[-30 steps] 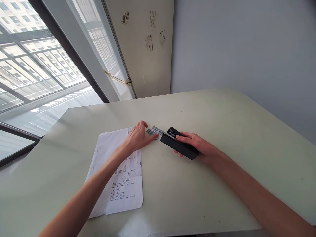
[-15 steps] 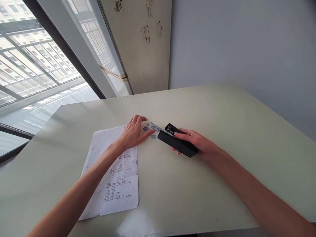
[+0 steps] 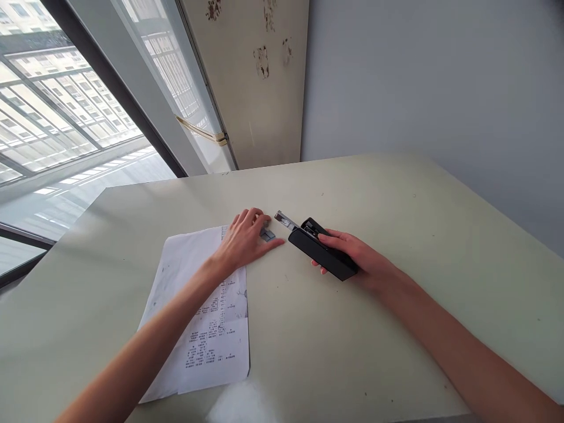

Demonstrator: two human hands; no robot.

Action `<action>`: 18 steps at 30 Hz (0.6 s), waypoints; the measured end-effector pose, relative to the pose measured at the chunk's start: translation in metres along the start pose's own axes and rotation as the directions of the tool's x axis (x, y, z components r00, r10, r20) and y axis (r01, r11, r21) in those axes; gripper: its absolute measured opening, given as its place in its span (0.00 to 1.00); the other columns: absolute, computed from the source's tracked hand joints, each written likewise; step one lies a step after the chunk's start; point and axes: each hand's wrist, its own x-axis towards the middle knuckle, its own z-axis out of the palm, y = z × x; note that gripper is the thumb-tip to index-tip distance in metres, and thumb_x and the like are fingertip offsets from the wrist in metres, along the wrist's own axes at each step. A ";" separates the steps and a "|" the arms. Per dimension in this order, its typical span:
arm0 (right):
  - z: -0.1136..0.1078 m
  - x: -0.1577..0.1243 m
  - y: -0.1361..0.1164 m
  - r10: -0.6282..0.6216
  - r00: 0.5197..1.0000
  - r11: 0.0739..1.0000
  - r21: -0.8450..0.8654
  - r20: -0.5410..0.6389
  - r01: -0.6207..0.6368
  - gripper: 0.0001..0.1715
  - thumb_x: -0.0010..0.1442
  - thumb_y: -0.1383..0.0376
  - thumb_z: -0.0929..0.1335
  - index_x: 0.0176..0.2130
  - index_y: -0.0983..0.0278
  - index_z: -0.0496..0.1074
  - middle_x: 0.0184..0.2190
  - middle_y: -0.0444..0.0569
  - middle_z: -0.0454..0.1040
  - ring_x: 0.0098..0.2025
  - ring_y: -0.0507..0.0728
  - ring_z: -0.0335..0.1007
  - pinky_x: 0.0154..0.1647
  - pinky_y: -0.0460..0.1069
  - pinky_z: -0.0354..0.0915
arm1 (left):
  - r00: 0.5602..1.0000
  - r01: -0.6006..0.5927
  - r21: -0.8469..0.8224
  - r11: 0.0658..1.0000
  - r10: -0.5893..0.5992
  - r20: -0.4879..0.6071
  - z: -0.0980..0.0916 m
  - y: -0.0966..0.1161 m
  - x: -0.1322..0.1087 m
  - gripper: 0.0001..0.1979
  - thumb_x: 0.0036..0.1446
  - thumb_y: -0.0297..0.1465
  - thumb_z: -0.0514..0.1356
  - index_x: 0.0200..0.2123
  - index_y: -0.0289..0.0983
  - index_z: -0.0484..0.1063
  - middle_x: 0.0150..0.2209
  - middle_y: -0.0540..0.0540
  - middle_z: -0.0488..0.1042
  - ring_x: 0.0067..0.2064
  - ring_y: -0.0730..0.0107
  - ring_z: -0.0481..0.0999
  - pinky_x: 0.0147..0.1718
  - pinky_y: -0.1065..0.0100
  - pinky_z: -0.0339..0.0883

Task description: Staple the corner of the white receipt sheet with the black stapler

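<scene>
My right hand (image 3: 352,248) is wrapped around a black stapler (image 3: 324,254), held above the table. From the stapler's front end its metal staple tray (image 3: 285,220) sticks out, pointing up and left. Short strips of staples (image 3: 267,234) lie on the table, partly covered by the fingers of my left hand (image 3: 244,238). That hand rests with its thumb stretched out to the right and its other fingers bent, the strips lying in the gap between. Beneath my left wrist and forearm lie printed paper sheets (image 3: 211,346).
The pale table (image 3: 396,329) runs to a grey wall (image 3: 418,76) at the back right. A cream panel with brown marks (image 3: 264,111) stands behind it. Windows (image 3: 66,106) with a railing outside fill the left side.
The staple strips, spread apart before, now lie closer together by my left fingers. My left hand has shifted slightly right. The stapler has moved a little right, its tray away from the strips.
</scene>
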 end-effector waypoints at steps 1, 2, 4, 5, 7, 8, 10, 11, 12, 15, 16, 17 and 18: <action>0.000 0.000 0.000 0.001 1.000 1.000 0.006 0.003 -0.001 0.27 0.64 0.46 0.74 0.53 0.60 0.78 0.39 0.52 0.84 0.34 0.58 0.80 0.37 0.50 0.75 | 1.000 -0.002 0.015 1.000 0.002 -0.005 0.000 -0.003 0.003 0.30 0.66 0.58 0.57 0.55 0.40 0.73 0.56 0.36 0.71 0.57 0.44 0.71 0.60 0.47 0.63; 0.000 0.000 0.000 0.004 1.000 1.000 0.013 0.005 -0.004 0.26 0.64 0.46 0.74 0.53 0.60 0.78 0.39 0.52 0.84 0.34 0.58 0.80 0.37 0.50 0.75 | 1.000 -0.003 0.026 1.000 0.003 -0.011 0.001 -0.007 0.007 0.30 0.66 0.58 0.56 0.54 0.40 0.73 0.55 0.37 0.71 0.56 0.45 0.72 0.59 0.48 0.64; 0.001 0.000 -0.001 0.007 1.000 1.000 0.021 0.010 -0.008 0.26 0.64 0.47 0.75 0.52 0.60 0.78 0.38 0.51 0.84 0.33 0.57 0.80 0.37 0.50 0.75 | 1.000 0.001 0.038 0.999 -0.001 -0.022 0.002 -0.014 0.014 0.28 0.67 0.57 0.56 0.53 0.40 0.73 0.52 0.38 0.72 0.53 0.46 0.73 0.57 0.49 0.66; 0.001 0.000 -0.002 0.008 1.000 1.000 0.021 0.013 -0.008 0.26 0.64 0.47 0.75 0.52 0.60 0.78 0.37 0.51 0.84 0.33 0.57 0.80 0.36 0.49 0.74 | 1.000 0.006 0.037 0.999 -0.005 -0.027 0.003 -0.017 0.018 0.27 0.67 0.56 0.56 0.52 0.40 0.73 0.51 0.38 0.72 0.52 0.47 0.74 0.56 0.50 0.67; 0.002 -0.002 -0.003 0.005 1.000 1.000 0.015 0.017 -0.005 0.25 0.64 0.47 0.74 0.51 0.61 0.78 0.36 0.51 0.83 0.32 0.56 0.80 0.35 0.48 0.74 | 0.999 0.017 0.023 1.000 -0.017 -0.038 0.004 -0.022 0.023 0.25 0.67 0.55 0.57 0.50 0.40 0.73 0.49 0.39 0.73 0.51 0.48 0.75 0.54 0.51 0.67; 0.002 -0.002 -0.003 0.004 1.000 1.000 0.011 0.016 -0.004 0.25 0.64 0.47 0.74 0.51 0.61 0.78 0.36 0.51 0.83 0.32 0.56 0.79 0.34 0.48 0.73 | 0.999 0.020 0.016 1.000 -0.019 -0.042 0.004 -0.024 0.025 0.25 0.67 0.54 0.58 0.50 0.39 0.73 0.49 0.39 0.73 0.51 0.49 0.75 0.54 0.51 0.67; 0.003 -0.003 -0.004 0.008 1.000 1.000 0.005 0.009 -0.008 0.24 0.65 0.48 0.74 0.52 0.61 0.78 0.36 0.51 0.83 0.33 0.56 0.80 0.35 0.48 0.74 | 0.998 0.027 0.013 1.000 -0.026 -0.049 0.004 -0.027 0.026 0.24 0.67 0.54 0.58 0.50 0.39 0.72 0.49 0.39 0.73 0.51 0.48 0.76 0.54 0.50 0.67; 0.003 -0.003 -0.005 0.010 1.000 1.000 0.004 0.005 -0.010 0.24 0.65 0.48 0.74 0.52 0.61 0.77 0.37 0.51 0.83 0.33 0.56 0.80 0.36 0.47 0.74 | 0.998 0.031 0.017 0.999 -0.030 -0.052 0.004 -0.028 0.025 0.25 0.67 0.54 0.58 0.51 0.40 0.72 0.50 0.39 0.73 0.52 0.48 0.76 0.55 0.50 0.68; 0.003 -0.003 -0.005 0.012 1.000 1.000 0.001 0.004 -0.013 0.24 0.66 0.49 0.74 0.53 0.61 0.77 0.37 0.52 0.83 0.33 0.56 0.80 0.36 0.47 0.74 | 0.998 0.035 0.026 0.999 -0.034 -0.057 0.004 -0.030 0.024 0.25 0.67 0.55 0.58 0.52 0.40 0.72 0.51 0.39 0.73 0.52 0.48 0.76 0.55 0.50 0.68; 0.003 -0.003 -0.006 0.018 1.000 1.000 -0.009 0.006 -0.018 0.24 0.66 0.49 0.74 0.52 0.61 0.77 0.37 0.52 0.84 0.33 0.56 0.80 0.36 0.46 0.74 | 0.995 0.036 0.059 0.998 -0.031 -0.093 0.005 -0.034 0.021 0.27 0.67 0.55 0.58 0.54 0.40 0.70 0.52 0.39 0.72 0.53 0.49 0.75 0.57 0.49 0.67; 0.003 -0.003 -0.006 0.020 1.000 1.000 -0.014 0.008 -0.019 0.24 0.66 0.48 0.74 0.52 0.61 0.77 0.37 0.52 0.84 0.33 0.55 0.80 0.36 0.46 0.74 | 0.994 0.037 0.071 0.997 -0.029 -0.109 0.005 -0.035 0.021 0.27 0.67 0.55 0.58 0.54 0.40 0.70 0.52 0.39 0.72 0.54 0.49 0.75 0.58 0.48 0.66; 0.003 -0.003 -0.006 0.021 1.000 1.000 -0.018 0.011 -0.021 0.24 0.66 0.48 0.74 0.53 0.61 0.77 0.37 0.52 0.84 0.33 0.55 0.80 0.35 0.46 0.74 | 0.992 0.042 0.082 0.996 -0.032 -0.125 0.006 -0.036 0.022 0.26 0.67 0.55 0.58 0.54 0.40 0.70 0.52 0.39 0.72 0.54 0.48 0.74 0.59 0.48 0.66; 0.003 -0.003 -0.006 0.020 1.000 1.000 -0.019 0.014 -0.020 0.24 0.66 0.48 0.74 0.53 0.61 0.77 0.38 0.52 0.84 0.33 0.55 0.80 0.35 0.46 0.74 | 0.990 0.052 0.092 0.994 -0.039 -0.137 0.006 -0.036 0.023 0.26 0.67 0.54 0.59 0.54 0.40 0.70 0.52 0.39 0.72 0.55 0.48 0.73 0.60 0.47 0.65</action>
